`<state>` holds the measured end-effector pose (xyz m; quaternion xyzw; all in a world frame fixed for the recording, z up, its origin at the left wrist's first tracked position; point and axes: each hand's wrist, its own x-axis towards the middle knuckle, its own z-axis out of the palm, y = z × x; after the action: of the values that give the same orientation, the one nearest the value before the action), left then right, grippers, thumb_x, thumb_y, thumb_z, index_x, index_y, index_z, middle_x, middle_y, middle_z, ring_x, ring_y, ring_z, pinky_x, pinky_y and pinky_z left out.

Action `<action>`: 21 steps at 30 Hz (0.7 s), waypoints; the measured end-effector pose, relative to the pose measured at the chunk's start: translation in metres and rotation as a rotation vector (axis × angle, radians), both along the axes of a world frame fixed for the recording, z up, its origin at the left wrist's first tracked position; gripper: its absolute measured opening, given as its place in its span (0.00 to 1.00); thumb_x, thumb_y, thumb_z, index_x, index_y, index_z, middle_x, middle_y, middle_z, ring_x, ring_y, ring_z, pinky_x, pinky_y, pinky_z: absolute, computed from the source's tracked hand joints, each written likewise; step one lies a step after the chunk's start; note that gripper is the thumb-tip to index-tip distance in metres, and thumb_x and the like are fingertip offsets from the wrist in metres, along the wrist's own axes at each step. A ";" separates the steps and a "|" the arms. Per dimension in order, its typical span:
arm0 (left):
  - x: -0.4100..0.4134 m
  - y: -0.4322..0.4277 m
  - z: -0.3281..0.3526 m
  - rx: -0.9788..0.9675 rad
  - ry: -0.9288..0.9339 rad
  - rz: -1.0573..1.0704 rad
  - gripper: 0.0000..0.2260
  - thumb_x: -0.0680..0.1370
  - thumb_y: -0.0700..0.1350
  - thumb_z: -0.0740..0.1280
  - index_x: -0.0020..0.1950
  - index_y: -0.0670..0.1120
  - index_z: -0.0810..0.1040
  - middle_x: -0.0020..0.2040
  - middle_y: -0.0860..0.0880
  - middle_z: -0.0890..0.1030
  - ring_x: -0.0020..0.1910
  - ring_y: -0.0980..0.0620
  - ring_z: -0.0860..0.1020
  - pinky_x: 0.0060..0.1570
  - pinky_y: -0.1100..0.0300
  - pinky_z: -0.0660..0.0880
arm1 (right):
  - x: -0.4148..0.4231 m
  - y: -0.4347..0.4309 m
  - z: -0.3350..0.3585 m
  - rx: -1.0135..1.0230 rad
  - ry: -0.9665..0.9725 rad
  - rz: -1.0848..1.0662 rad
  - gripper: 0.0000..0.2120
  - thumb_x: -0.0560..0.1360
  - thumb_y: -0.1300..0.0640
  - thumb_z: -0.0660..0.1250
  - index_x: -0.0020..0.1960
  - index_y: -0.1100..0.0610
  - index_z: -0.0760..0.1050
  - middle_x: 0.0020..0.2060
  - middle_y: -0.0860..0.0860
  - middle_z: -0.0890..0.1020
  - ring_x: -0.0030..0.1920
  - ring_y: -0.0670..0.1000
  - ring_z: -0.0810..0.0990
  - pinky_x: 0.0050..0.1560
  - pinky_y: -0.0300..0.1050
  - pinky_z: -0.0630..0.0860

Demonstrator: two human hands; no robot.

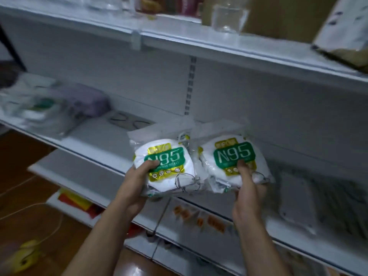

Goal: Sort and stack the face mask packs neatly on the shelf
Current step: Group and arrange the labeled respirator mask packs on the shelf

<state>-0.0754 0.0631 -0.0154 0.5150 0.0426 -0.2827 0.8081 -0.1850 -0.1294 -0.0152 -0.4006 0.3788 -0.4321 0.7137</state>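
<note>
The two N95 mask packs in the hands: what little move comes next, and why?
Probably slide the right pack over the left pack so they make one stack. The left hand and right hand each grip a matching N95 pack, side by side, labels up, in front of a bare stretch of shelf where the pair could then be set down.

Both arms reach out. The left hand [136, 186] grips the left pack [171, 156], the right hand [249, 198] the right pack [235, 153], thumbs on top.
</note>
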 end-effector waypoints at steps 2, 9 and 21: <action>0.025 0.052 -0.002 0.025 -0.001 0.057 0.26 0.67 0.41 0.72 0.65 0.39 0.75 0.56 0.37 0.83 0.56 0.35 0.80 0.45 0.46 0.81 | 0.029 0.049 -0.007 -0.008 0.010 0.084 0.27 0.69 0.60 0.76 0.65 0.58 0.71 0.55 0.53 0.82 0.51 0.50 0.84 0.44 0.44 0.82; 0.088 0.188 -0.022 0.070 0.056 0.155 0.12 0.77 0.38 0.66 0.60 0.40 0.76 0.52 0.37 0.84 0.40 0.41 0.84 0.32 0.54 0.81 | 0.108 0.182 -0.025 0.003 0.160 0.214 0.21 0.70 0.57 0.75 0.60 0.55 0.72 0.54 0.51 0.82 0.48 0.49 0.83 0.48 0.45 0.77; 0.166 0.217 -0.035 0.172 0.087 0.053 0.20 0.73 0.40 0.69 0.64 0.37 0.74 0.54 0.37 0.84 0.45 0.40 0.84 0.36 0.54 0.82 | 0.141 0.191 -0.045 0.075 0.377 0.374 0.16 0.68 0.47 0.76 0.48 0.57 0.79 0.41 0.49 0.84 0.42 0.52 0.81 0.40 0.45 0.71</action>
<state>0.0906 0.2798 -0.0501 0.5683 0.1156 -0.2786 0.7656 -0.0435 0.0614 -0.0602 -0.5103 0.4403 -0.1961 0.7122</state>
